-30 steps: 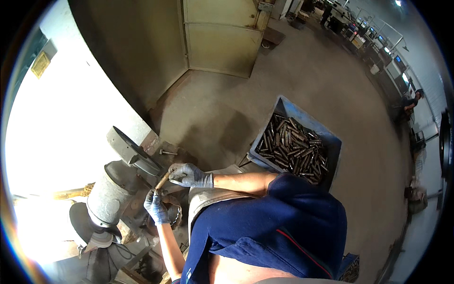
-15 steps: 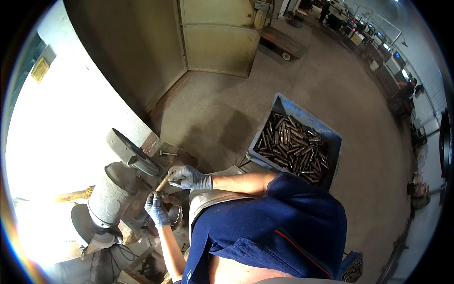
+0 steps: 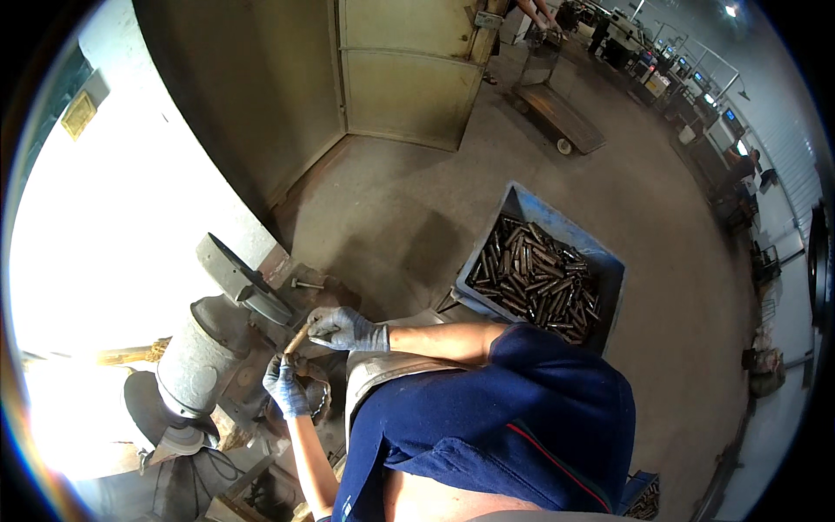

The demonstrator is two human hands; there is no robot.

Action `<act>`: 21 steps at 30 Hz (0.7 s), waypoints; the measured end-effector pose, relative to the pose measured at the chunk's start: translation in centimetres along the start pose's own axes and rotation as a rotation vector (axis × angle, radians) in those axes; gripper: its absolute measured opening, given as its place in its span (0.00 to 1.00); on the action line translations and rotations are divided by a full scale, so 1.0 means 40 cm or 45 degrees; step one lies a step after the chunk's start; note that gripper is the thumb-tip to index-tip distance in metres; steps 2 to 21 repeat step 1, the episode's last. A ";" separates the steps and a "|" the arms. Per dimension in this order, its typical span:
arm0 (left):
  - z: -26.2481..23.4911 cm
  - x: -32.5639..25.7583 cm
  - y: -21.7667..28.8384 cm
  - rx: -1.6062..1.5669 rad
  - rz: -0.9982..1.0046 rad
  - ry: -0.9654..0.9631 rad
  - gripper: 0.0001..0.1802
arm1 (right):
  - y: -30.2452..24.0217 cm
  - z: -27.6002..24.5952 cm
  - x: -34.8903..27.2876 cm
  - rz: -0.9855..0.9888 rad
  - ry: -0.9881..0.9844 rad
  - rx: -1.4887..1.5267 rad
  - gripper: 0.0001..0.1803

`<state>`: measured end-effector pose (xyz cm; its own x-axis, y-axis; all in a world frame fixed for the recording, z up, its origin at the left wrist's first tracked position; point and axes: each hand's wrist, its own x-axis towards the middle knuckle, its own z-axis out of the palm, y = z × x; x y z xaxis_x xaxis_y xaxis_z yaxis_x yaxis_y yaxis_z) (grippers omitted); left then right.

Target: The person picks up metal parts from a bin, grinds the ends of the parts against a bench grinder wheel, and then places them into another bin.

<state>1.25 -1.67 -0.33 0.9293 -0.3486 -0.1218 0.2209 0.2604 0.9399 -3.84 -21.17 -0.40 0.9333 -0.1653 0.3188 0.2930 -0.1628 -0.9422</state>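
Note:
Gripped between my two gloved hands is a short, rod-shaped metal piece (image 3: 297, 338), tilted. My right hand (image 3: 342, 330) pinches its upper end, and my left hand (image 3: 287, 387) has its fingers closed at the lower end. Just beyond them stands a grey bench grinder (image 3: 197, 370), its guarded wheel (image 3: 248, 280) close to the piece. Below my left hand's fingers sits a dark round container with a jagged rim (image 3: 323, 402), partly hidden by the hand.
A blue crate (image 3: 557, 217) heaped with dark metal rods (image 3: 535, 270) stands to my right. Further off, a flat trolley (image 3: 561, 117) is at a person's hands (image 3: 539, 19) by the metal door (image 3: 404, 96). A second wheel (image 3: 183, 439) is on the grinder's near side.
The trolley has rolled right and toward me from behind the door, and a person's arms now show at its handle. My hands keep the metal piece in nearly the same place.

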 end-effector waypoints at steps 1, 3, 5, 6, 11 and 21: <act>-0.002 -0.003 0.000 0.013 -0.013 -0.001 0.10 | 0.002 0.000 -0.002 0.004 -0.003 0.001 0.06; -0.002 -0.003 0.000 0.013 -0.013 -0.001 0.10 | 0.002 0.000 -0.002 0.004 -0.003 0.001 0.06; -0.002 -0.003 0.000 0.013 -0.013 -0.001 0.10 | 0.002 0.000 -0.002 0.004 -0.003 0.001 0.06; -0.002 -0.003 0.000 0.013 -0.013 -0.001 0.10 | 0.002 0.000 -0.002 0.004 -0.003 0.001 0.06; -0.002 -0.003 0.000 0.013 -0.013 -0.001 0.10 | 0.002 0.000 -0.002 0.004 -0.003 0.001 0.06; -0.002 -0.003 0.000 0.013 -0.013 -0.001 0.10 | 0.002 0.000 -0.002 0.004 -0.003 0.001 0.06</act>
